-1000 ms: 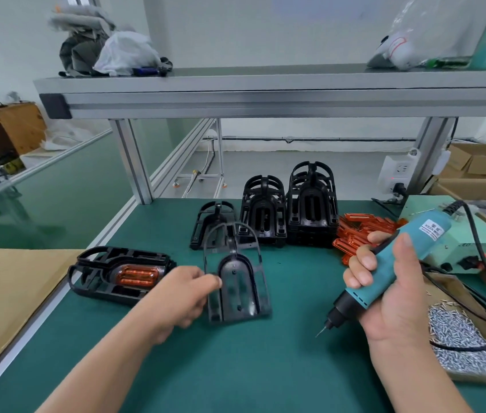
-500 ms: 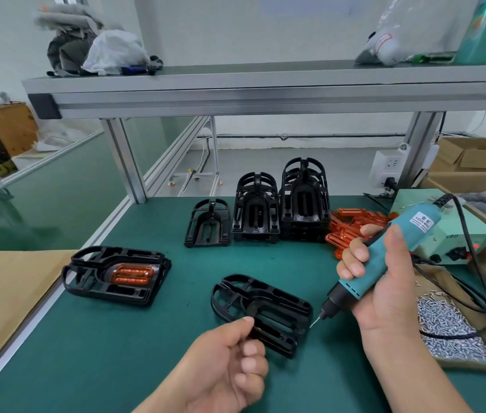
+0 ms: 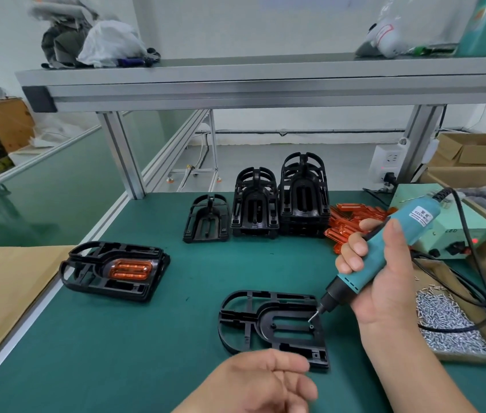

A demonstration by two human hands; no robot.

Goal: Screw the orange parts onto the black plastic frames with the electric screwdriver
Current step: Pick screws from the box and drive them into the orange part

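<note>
Left hand: released, fingers loosely curled, nothing seen in it; sits just short of the near edge of the black frame, apparently not touching. Right hand: wrapped round the teal electric screwdriver, bit angled down and left, its tip over the right end of the frame's inner U, close by a screw hole. Change: a second ago the left hand held this frame up on edge farther back; it now lies flat on the green mat directly before the person, let go, and the driver has dropped towards it. Significance, as judged: the frame is staged for fastening, but it carries no orange piece, so one must be fetched and seated first. Orange parts: loose heap behind the right hand, near it, well apart from the left. Finished frame, orange insert fitted: far left. Spare frame stacks: rear centre. Screws: tray just right of the right wrist.
</note>
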